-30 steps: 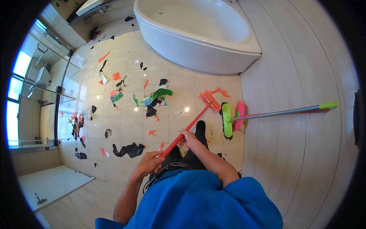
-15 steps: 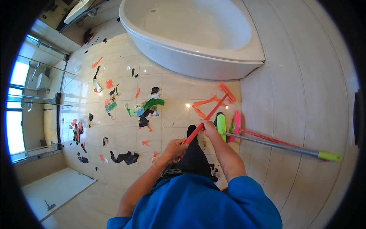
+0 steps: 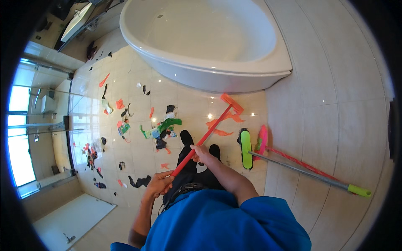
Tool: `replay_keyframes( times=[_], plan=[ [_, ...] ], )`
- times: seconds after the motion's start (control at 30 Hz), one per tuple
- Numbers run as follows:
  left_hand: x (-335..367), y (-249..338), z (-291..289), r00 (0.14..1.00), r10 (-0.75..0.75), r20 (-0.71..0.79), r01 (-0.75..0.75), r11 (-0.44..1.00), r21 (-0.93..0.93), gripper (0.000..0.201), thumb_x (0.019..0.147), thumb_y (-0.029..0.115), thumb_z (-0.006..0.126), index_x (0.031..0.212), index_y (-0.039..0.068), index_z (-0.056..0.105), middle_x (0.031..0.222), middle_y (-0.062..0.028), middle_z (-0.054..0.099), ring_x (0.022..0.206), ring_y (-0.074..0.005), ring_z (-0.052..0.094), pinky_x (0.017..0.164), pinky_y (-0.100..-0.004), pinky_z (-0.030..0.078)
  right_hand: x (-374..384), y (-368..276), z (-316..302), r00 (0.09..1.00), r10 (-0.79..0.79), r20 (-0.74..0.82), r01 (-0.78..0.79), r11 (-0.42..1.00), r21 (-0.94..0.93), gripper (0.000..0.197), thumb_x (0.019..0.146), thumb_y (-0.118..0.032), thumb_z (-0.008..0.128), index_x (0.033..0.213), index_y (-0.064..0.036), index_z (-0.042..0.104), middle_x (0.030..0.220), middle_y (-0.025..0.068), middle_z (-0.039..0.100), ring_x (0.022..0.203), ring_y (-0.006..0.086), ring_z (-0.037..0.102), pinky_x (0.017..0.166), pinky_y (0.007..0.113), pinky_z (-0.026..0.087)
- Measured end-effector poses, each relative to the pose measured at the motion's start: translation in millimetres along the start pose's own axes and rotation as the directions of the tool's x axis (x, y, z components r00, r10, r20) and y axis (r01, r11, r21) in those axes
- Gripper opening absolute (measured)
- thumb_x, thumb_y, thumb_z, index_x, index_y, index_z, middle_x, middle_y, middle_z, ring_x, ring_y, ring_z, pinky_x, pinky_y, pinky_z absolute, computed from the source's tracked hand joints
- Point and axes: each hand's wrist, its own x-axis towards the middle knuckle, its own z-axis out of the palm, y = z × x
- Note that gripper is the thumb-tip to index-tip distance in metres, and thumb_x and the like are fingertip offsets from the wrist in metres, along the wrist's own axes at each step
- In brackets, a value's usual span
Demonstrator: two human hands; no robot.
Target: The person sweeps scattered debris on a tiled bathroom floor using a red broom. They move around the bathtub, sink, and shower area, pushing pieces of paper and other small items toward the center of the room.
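Both my hands are closed around the long red handle of a broom (image 3: 212,129). My left hand (image 3: 160,184) grips its upper end close to my body, while my right hand (image 3: 202,154) holds it further down. The broom's orange head (image 3: 232,103) rests on the tiled floor near the bathtub; its bristles cannot be made out. Crumpled orange plastic scraps (image 3: 226,119) lie just below the head, partly crossed by the handle.
A white corner bathtub (image 3: 201,69) stands ahead. At right, a green brush (image 3: 246,149) and a pink brush (image 3: 260,142) lean with their handles on the wall. Scattered plastic scraps, including a green piece (image 3: 168,124) and a black piece (image 3: 140,181), cover the floor at left.
The broom head has shifted left, and both hands have moved left and down with the handle. The orange scraps beside the head have changed shape and spread. Both my shoes now show.
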Motion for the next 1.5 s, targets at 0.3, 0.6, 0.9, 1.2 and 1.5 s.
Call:
replay_keyframes(
  times=[0.3,0.6,0.9,1.2,1.5],
  plan=[
    [77,101,1,0.965,0.092,0.245,-0.153,0.958,0.243,0.036,0.084,0.017,0.054,0.118,0.006,0.051,0.057,-0.0023,0.051,0.039,-0.0066,0.042,0.032,-0.0192,0.03,17,-74,-39,0.971,-0.114,-0.21,0.156,0.968,0.199,0.027,0.075,-0.03,0.06,0.066,-0.0068,0.05,0.052,0.0072,0.049,0.04,0.018,0.045,0.036,0.03,0.034],
    [100,113,-25,0.92,0.224,0.322,-0.316,0.91,0.269,0.026,0.082,0.014,0.053,0.105,0.004,0.056,0.058,-0.0001,0.049,0.044,-0.0057,0.041,0.038,-0.0205,0.031,28,-90,-18,0.958,-0.133,-0.252,0.206,0.935,0.289,0.026,0.079,-0.03,0.057,0.068,-0.0067,0.052,0.055,0.0081,0.05,0.044,0.0195,0.048,0.04,0.032,0.039],
    [101,174,-23,0.991,0.052,0.125,-0.091,0.943,0.321,0.032,0.08,0.013,0.056,0.112,0.009,0.056,0.058,0.0001,0.051,0.04,-0.0043,0.04,0.034,-0.0184,0.03,25,-142,-30,0.989,0.038,-0.145,-0.01,0.982,0.189,0.03,0.078,-0.033,0.054,0.07,-0.0042,0.052,0.056,0.0118,0.054,0.042,0.0217,0.05,0.038,0.032,0.04],
    [137,230,59,0.981,0.062,0.183,-0.134,0.902,0.41,0.038,0.08,0.014,0.057,0.117,0.007,0.053,0.058,-0.0008,0.052,0.04,-0.0051,0.04,0.036,-0.0188,0.032,29,-178,-119,0.983,-0.012,-0.182,0.069,0.947,0.314,0.03,0.078,-0.03,0.053,0.063,-0.0041,0.051,0.054,0.0132,0.054,0.038,0.0228,0.048,0.035,0.033,0.038],
    [127,247,59,0.958,0.001,0.287,-0.155,0.844,0.513,0.032,0.079,0.01,0.057,0.111,0.006,0.057,0.06,-0.001,0.052,0.043,-0.0052,0.042,0.036,-0.0188,0.032,15,-151,-119,0.989,0.052,-0.139,0.009,0.914,0.406,0.028,0.08,-0.031,0.052,0.066,-0.0064,0.051,0.055,0.0114,0.053,0.044,0.0226,0.051,0.041,0.034,0.04]
  ],
)
